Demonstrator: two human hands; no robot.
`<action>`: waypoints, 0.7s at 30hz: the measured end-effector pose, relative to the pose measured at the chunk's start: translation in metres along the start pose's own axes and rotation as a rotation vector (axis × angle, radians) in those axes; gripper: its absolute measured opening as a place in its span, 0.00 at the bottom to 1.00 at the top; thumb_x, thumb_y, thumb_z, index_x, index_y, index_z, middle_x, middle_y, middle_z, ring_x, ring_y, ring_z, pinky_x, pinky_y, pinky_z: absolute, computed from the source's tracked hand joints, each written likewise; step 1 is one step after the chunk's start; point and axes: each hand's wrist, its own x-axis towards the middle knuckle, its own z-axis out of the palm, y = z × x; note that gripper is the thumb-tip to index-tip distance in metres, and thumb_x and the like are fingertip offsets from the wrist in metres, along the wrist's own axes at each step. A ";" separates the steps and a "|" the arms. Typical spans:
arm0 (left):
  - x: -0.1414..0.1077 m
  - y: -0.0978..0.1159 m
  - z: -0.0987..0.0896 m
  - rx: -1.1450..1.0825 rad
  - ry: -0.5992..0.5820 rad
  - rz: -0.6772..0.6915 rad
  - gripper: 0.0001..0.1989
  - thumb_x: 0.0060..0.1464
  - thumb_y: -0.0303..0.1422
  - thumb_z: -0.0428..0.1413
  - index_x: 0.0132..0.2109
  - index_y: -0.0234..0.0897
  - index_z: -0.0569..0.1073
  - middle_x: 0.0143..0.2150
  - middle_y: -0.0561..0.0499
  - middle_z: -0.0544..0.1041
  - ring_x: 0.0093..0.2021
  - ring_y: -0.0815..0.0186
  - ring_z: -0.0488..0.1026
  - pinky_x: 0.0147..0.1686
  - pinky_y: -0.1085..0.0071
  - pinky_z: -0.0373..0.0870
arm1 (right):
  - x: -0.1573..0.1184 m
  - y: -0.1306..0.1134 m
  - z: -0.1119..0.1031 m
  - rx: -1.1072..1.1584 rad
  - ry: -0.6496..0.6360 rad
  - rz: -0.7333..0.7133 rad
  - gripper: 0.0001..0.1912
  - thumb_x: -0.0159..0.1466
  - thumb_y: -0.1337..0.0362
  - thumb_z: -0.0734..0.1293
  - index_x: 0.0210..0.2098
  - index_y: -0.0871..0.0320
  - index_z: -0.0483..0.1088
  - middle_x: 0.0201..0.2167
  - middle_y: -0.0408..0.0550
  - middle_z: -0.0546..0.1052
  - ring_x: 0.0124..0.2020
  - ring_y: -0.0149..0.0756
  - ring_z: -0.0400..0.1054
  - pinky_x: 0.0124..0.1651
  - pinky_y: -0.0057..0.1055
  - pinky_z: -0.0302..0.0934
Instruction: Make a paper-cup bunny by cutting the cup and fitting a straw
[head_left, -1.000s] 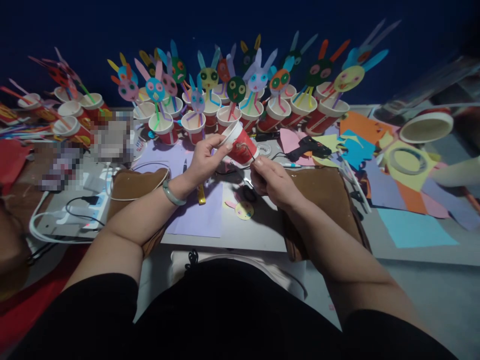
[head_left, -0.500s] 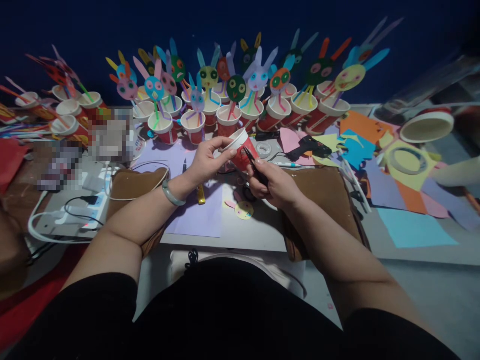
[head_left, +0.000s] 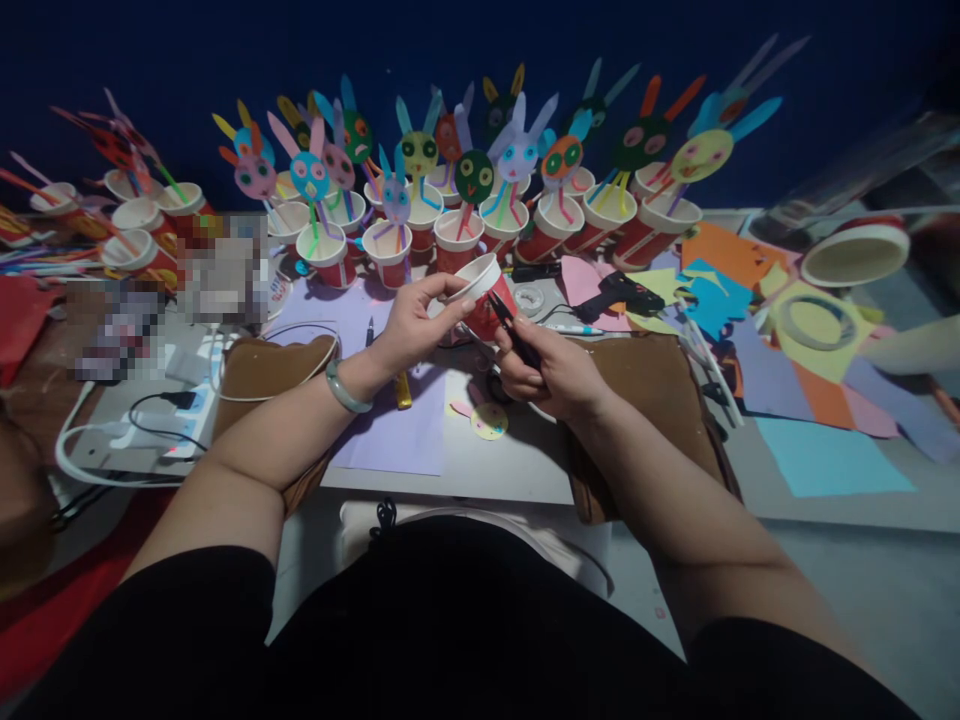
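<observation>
Tilted in front of me is a red paper cup [head_left: 487,312] with a white rim. My left hand [head_left: 416,325] grips its rim with thumb and fingers. My right hand [head_left: 551,362] is closed round a slim black tool [head_left: 517,333], whose pointed tip lies against or just before the cup's side; its exact kind is hard to tell. Below the hands, a round yellow paper face [head_left: 489,420] with a pink ear lies on the table. A yellow-handled object [head_left: 403,388] rests on purple paper [head_left: 397,440] beside my left hand.
Behind stand several red cups with paper rabbit faces [head_left: 309,176]. A black glue gun [head_left: 619,294] and a tape roll [head_left: 529,298] lie right of the cup, coloured paper [head_left: 832,455] farther right. Brown pads [head_left: 637,400] flank the work area. A power strip [head_left: 199,410] with cables is at left.
The black tool and my right hand have shifted very slightly against the cup. My left hand keeps its grip on the cup, almost unmoved.
</observation>
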 end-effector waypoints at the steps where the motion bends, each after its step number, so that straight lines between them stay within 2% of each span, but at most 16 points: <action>1: 0.000 0.000 0.000 -0.001 0.005 0.006 0.25 0.60 0.57 0.64 0.42 0.37 0.83 0.35 0.51 0.83 0.32 0.69 0.76 0.38 0.71 0.74 | 0.000 -0.001 0.000 0.007 -0.005 0.003 0.25 0.67 0.39 0.70 0.36 0.52 0.60 0.11 0.27 0.56 0.12 0.23 0.37 0.16 0.21 0.39; 11: 0.001 0.006 -0.003 0.013 -0.020 -0.001 0.25 0.60 0.56 0.64 0.41 0.36 0.82 0.34 0.50 0.83 0.35 0.68 0.77 0.39 0.72 0.73 | -0.001 -0.002 -0.003 0.053 -0.039 0.050 0.19 0.75 0.45 0.63 0.36 0.52 0.60 0.11 0.28 0.56 0.11 0.24 0.37 0.15 0.20 0.39; 21: 0.000 0.006 0.000 0.029 0.002 0.035 0.26 0.60 0.58 0.62 0.41 0.37 0.83 0.32 0.51 0.82 0.30 0.71 0.74 0.32 0.73 0.71 | -0.003 -0.006 -0.002 0.103 -0.010 0.115 0.18 0.77 0.48 0.60 0.35 0.52 0.60 0.11 0.29 0.56 0.11 0.23 0.38 0.16 0.20 0.40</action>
